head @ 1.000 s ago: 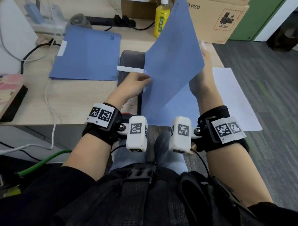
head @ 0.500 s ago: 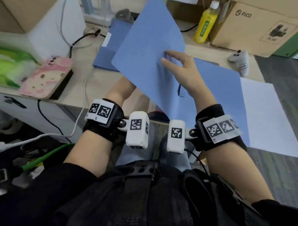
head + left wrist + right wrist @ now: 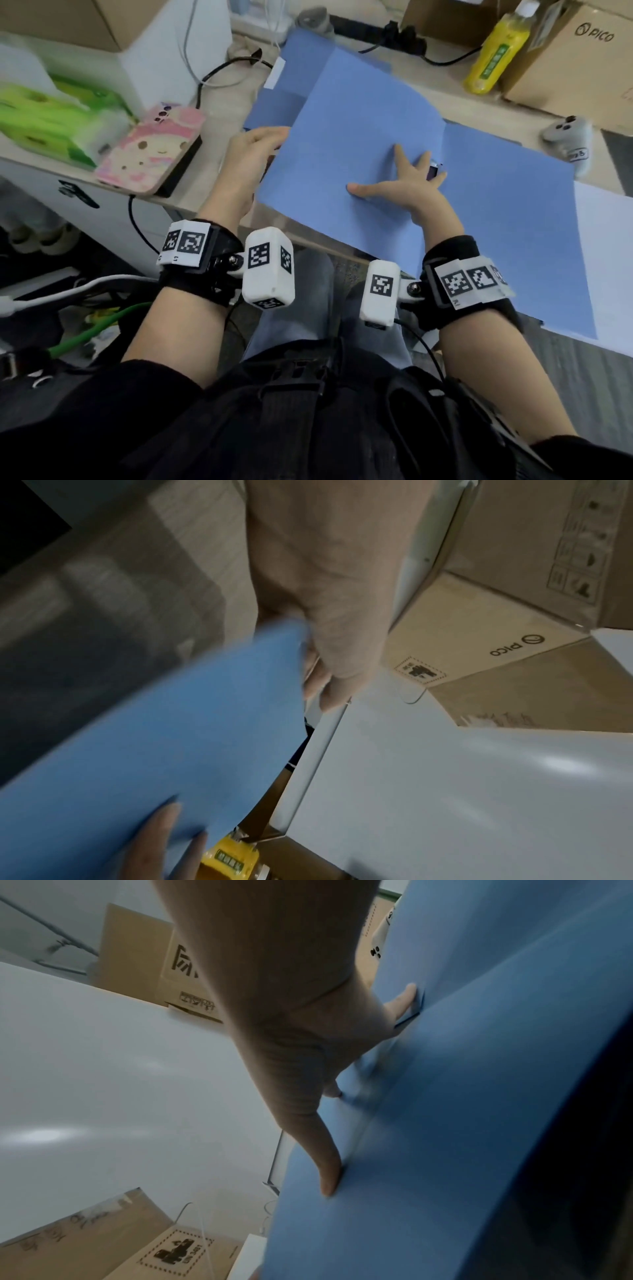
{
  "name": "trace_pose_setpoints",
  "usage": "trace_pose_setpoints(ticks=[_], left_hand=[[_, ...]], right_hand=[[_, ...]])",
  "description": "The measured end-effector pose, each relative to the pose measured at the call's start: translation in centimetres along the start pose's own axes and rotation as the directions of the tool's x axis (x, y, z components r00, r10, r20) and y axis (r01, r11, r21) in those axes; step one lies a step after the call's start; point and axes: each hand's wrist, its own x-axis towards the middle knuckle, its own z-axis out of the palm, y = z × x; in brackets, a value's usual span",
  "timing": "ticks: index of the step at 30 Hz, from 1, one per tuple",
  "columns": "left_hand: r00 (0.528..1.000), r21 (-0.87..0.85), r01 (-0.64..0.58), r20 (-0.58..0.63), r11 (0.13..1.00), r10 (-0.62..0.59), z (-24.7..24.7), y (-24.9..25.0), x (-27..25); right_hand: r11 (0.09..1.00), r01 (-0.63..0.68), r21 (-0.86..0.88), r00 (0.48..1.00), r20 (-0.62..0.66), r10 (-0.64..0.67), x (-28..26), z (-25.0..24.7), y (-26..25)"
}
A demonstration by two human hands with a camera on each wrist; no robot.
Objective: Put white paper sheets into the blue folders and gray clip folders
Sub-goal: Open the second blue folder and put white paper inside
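Note:
A blue folder (image 3: 507, 212) lies open across the desk edge, its left cover (image 3: 342, 137) slightly lifted. My left hand (image 3: 253, 154) grips that cover's left edge, fingers curled round it (image 3: 308, 647). My right hand (image 3: 400, 185) rests flat with spread fingers on the cover near the fold, seen also in the right wrist view as fingertips (image 3: 329, 1183) pressing on blue card (image 3: 479, 1096). A white paper sheet (image 3: 603, 240) sticks out from under the folder's right side. A second blue folder (image 3: 274, 106) lies behind, partly covered.
At the back right stand a yellow bottle (image 3: 493, 51) and a cardboard box (image 3: 575, 61), with a grey controller (image 3: 565, 133) beside the folder. On the left lie a pink-cased phone (image 3: 154, 147) and a green tissue pack (image 3: 51, 116). Cables run along the back.
The cover stood upright between both hands; it has swung down to the left and now lies nearly flat. My right hand went from its edge to pressing on it.

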Motion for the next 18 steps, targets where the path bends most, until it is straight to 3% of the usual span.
trace_pose_setpoints(ticks=[5, 9, 11, 15, 18], left_hand=[[0.997, 0.212, -0.053, -0.035, 0.976, 0.061, 0.1, 0.2, 0.4], [0.986, 0.447, -0.154, 0.009, 0.881, 0.168, 1.8, 0.3, 0.8], [0.975, 0.553, -0.211, 0.059, 0.806, 0.215, 3.0, 0.1, 1.3], [0.959, 0.786, -0.277, 0.192, 0.552, 0.208, 6.4, 0.0, 1.4], [0.937, 0.806, -0.349, 0.312, 0.479, 0.159, 9.1, 0.0, 1.1]], right_hand=[[0.998, 0.001, -0.066, 1.000, 0.027, 0.000, -0.4, 0.4, 0.2], [0.994, 0.022, -0.107, 0.999, 0.041, -0.017, -0.4, 0.2, 0.3], [0.995, 0.035, -0.094, 0.998, 0.054, -0.030, -0.3, -0.2, 0.6], [0.992, 0.094, -0.086, 0.993, 0.083, -0.086, -0.3, -1.5, 1.5], [0.985, 0.165, -0.054, 0.985, 0.058, -0.162, -0.4, -2.6, 2.2]])
